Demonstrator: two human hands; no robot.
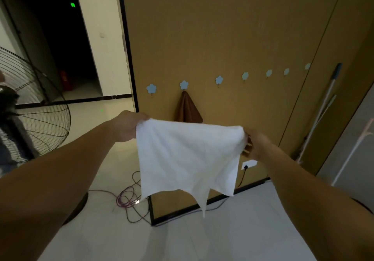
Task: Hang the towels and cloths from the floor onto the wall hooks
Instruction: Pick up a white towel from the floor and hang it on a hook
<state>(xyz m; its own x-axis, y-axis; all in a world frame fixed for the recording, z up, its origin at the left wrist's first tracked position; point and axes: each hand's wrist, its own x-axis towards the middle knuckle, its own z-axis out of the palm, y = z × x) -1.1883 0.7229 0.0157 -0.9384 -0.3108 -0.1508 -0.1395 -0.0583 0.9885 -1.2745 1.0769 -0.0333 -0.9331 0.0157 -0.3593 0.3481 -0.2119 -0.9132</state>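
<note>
While left hand (126,126) and right hand (256,144) each pinch a corner, the white towel (188,159) hangs between their grips.

Black wire-cage fan (34,107) at left, dark doorway (60,38) behind w/ green sign (72,4). Purple cable tangle (126,199) on floor (222,240), nr wall socket (249,163). Mop (338,71) leaning at right.

You stand in a tiled hallway of an institutional building: green exit sign (72,4) at eleven o'clock, red fire extinguishers (65,82) below it, flower-shaped wall hooks (183,84) at twelve, mop (323,109) at two.
</note>
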